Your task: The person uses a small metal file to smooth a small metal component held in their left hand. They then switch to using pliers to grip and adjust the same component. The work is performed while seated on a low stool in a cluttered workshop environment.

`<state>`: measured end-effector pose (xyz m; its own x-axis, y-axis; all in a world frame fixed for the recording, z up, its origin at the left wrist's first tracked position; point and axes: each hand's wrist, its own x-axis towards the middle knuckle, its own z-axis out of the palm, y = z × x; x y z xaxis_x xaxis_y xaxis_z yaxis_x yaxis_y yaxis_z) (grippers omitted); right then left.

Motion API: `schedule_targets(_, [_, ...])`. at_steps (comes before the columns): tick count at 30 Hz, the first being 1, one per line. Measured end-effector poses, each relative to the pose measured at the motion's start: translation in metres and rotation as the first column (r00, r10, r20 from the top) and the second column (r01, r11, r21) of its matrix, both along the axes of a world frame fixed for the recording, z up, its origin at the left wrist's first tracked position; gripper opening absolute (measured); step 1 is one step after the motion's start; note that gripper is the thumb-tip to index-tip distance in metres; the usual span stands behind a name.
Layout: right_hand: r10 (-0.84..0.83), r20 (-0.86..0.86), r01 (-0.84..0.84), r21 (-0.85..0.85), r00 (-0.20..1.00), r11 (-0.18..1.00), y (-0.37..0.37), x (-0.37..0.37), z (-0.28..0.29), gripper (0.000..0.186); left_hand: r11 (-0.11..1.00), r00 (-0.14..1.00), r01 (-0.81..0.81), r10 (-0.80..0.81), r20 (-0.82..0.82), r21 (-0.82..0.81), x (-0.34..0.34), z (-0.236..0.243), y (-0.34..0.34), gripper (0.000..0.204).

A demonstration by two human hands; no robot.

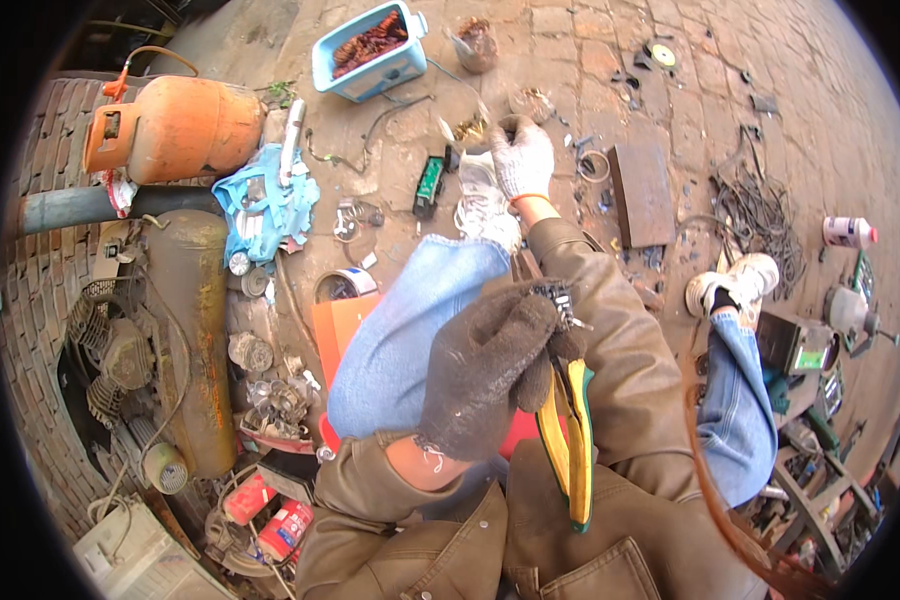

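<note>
My left hand point(490, 370), in a dark grey glove, is closed in front of my chest. It grips pliers point(567, 450) whose yellow-and-green handles hang downward. A small dark part with metal bits point(560, 303) sticks out at its fingertips. My right hand point(522, 160), in a whitish glove with dirty fingertips, reaches far forward above my white shoe point(483, 205). Its fingers are curled and what they hold, if anything, is hidden. Close to it are a small heap of brass-coloured bits point(470, 130) and a clear container of small pieces point(532, 104).
A blue tub point(375, 75) of copper-coloured scrap stands ahead. A black part with a green circuit board point(429, 187) lies left of my shoe, a dark metal block point(642, 195) to the right. Farther out are an orange gas cylinder point(195, 128) and tangled cables point(755, 215).
</note>
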<state>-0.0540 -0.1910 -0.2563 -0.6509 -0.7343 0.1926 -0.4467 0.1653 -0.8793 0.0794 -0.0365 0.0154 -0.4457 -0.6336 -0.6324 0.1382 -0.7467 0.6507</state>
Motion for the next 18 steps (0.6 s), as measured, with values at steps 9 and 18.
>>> schedule_targets(9, [0.146,0.404,-0.192,0.074,0.903,0.979,-0.049,0.0,-0.035,0.034,0.991,0.991,-0.132,0.13,-0.044,-0.036,0.018,-0.005,-0.023,0.037])
schedule_targets(18, [-0.155,0.611,-0.091,0.352,0.776,0.932,0.16,0.004,0.003,0.04,0.986,0.986,-0.09,0.069,-0.149,-0.14,0.027,-0.013,-0.021,0.034])
